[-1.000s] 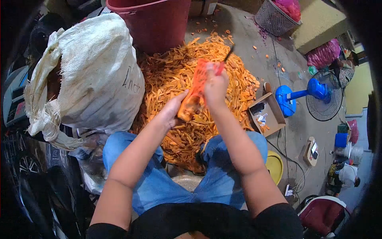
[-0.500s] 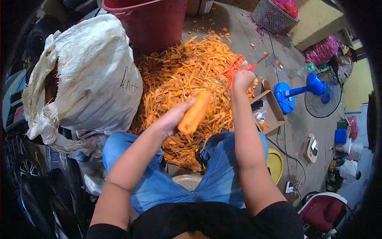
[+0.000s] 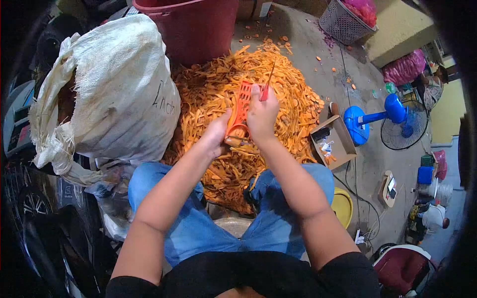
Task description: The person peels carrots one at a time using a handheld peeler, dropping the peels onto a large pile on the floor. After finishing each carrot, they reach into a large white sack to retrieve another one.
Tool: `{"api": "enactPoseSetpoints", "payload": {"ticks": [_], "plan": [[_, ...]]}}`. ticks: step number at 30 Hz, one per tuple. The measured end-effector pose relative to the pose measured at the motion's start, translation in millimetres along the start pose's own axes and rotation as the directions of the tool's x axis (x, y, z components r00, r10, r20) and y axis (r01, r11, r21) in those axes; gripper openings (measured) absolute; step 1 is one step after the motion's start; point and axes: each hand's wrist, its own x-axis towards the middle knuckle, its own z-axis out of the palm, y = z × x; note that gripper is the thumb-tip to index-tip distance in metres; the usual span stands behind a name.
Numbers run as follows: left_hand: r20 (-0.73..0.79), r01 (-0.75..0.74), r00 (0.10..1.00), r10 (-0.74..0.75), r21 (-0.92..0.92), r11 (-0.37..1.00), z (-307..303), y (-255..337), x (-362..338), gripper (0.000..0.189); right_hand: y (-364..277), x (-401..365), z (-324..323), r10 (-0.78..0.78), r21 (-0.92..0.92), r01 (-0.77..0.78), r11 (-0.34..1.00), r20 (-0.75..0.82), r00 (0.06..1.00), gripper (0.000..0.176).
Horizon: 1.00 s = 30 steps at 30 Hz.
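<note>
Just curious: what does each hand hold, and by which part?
The left hand holds an orange vegetable by its side; the right hand holds a peeler and a knife, both by their handles.

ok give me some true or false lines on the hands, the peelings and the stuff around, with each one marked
1. The right hand holds a red peeler. True.
2. The left hand is empty. False: it grips a carrot.
3. A white sack stands to the left of the peelings. True.
4. The peelings are all inside the bucket. False: they lie heaped on the floor.
5. The fan has a blue base. True.
</note>
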Motion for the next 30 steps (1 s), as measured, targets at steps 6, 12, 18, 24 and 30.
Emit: {"api": "enactPoseSetpoints", "payload": {"ticks": [6,12,18,24,30], "plan": [[0.102,0.047,0.992,-0.078,0.279,0.959,5,4,-10,0.038,56,49,-13,-0.084,-0.107,0.051,0.993,-0.331,0.940,0.023],[0.126,0.136,0.973,-0.195,0.372,0.918,16,-4,-27,0.039,49,77,-54,0.332,-0.039,-0.383,0.923,-0.422,0.844,0.023],[0.053,0.104,0.992,-0.116,0.190,0.976,5,7,-18,0.036,8,53,-39,0.388,0.132,-0.369,0.920,-0.172,0.905,0.022],[0.092,-0.203,0.977,0.193,0.687,0.698,2,11,-11,0.044,-24,45,-56,0.294,0.314,-0.259,0.913,-0.069,0.953,0.022],[0.014,-0.143,0.985,0.171,0.613,0.777,0,11,-11,0.033,-21,46,-57,0.200,0.334,-0.143,0.931,-0.141,0.970,0.026]]}}
